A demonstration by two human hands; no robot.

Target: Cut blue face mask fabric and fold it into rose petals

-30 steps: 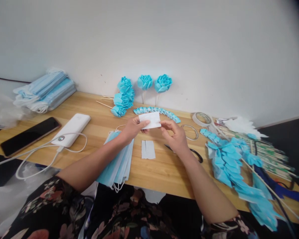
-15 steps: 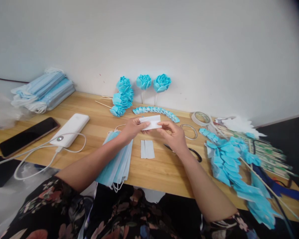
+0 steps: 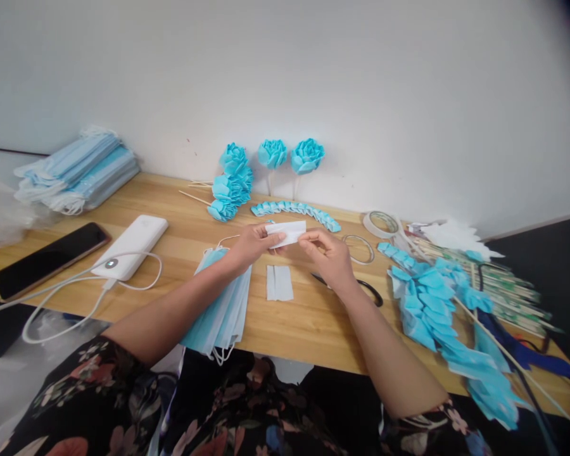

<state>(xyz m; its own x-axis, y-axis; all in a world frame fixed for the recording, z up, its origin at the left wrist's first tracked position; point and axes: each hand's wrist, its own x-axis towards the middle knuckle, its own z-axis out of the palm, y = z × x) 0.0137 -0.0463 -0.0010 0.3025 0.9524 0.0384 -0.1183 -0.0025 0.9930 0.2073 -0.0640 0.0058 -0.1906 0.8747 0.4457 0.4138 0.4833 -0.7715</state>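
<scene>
My left hand (image 3: 254, 245) and my right hand (image 3: 330, 256) both pinch a small white rectangular piece of mask fabric (image 3: 289, 232), held above the wooden table (image 3: 308, 323). The piece is folded to a narrow strip. A second cut white piece (image 3: 280, 282) lies flat on the table just below my hands. A stack of blue face masks (image 3: 221, 310) lies under my left forearm at the table's front edge. Black-handled scissors (image 3: 368, 290) lie partly hidden behind my right hand.
Three blue fabric flowers on sticks (image 3: 289, 156) lean on the wall, with a row of folded blue petals (image 3: 297, 211) in front. Tape rolls (image 3: 382, 224), blue folded pieces (image 3: 432, 304) and sticks crowd the right. A power bank (image 3: 132, 246), phone (image 3: 45, 258) and mask pile (image 3: 76, 171) lie left.
The white piece has been folded from a wider rectangle to a narrower strip between my fingers. My hands stayed in the same place; the view drifted slightly.
</scene>
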